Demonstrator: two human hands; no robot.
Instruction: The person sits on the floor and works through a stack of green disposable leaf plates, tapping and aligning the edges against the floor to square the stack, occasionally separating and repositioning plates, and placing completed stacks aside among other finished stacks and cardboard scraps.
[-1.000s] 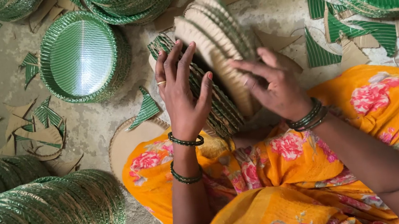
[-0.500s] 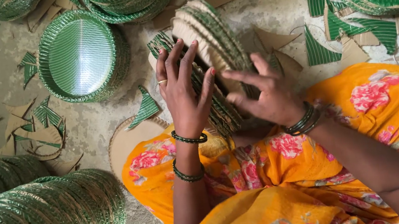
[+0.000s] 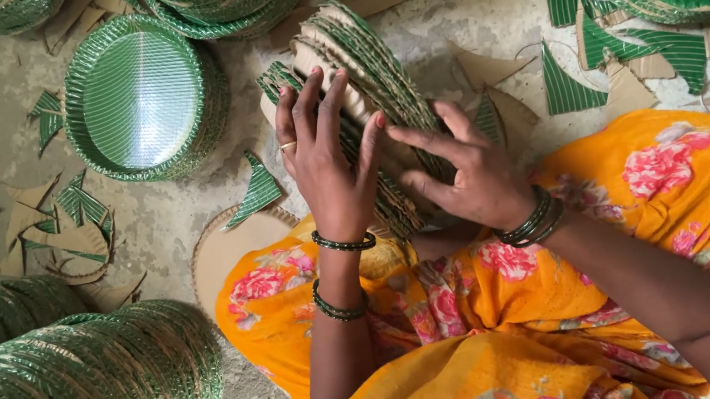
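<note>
Left hand [image 3: 328,171] with fingers spread flat against a tilted stack of green paper plates [image 3: 367,79] propped on the lap over the floor, right hand [image 3: 466,176] fingers loosely open, touching the stack's other side, finished plate pile [image 3: 143,104] well apart toward the floor's upper left

No packages, labels, signs or screens show anywhere in this view.
</note>
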